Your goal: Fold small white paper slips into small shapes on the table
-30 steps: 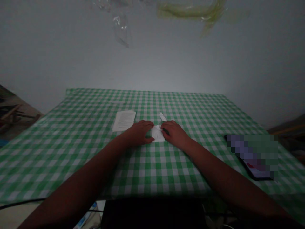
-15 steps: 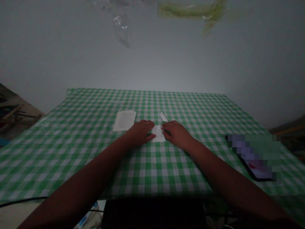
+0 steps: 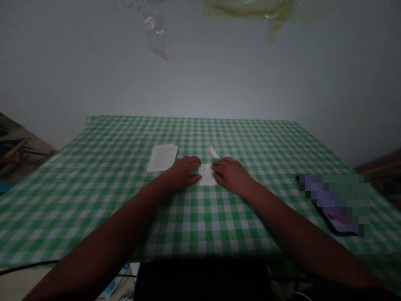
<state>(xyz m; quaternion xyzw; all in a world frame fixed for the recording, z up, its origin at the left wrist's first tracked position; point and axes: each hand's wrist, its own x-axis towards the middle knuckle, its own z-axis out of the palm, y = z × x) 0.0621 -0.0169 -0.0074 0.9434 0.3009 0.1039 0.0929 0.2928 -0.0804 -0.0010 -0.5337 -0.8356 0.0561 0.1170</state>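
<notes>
A small square of paper with written or printed lines lies flat on the green checked tablecloth, between my two hands. At its left edge rests my left hand, its thumb apart from the outstretched fingers. My right hand lies at the right edge, fingertips on or just over the paper, thumb spread from the fingers. Just beyond the right hand is a narrow slip of paper. A stack of printed sheets sits beyond my left hand.
On the right side of the table lies a phone, partly blurred out. The checked tablecloth reaches back to a pale wall. A black cable runs at the front left edge.
My left hand has drawn slightly left, so more of the small paper shows. My right hand stays at its edge. The whole view has shifted a little.
</notes>
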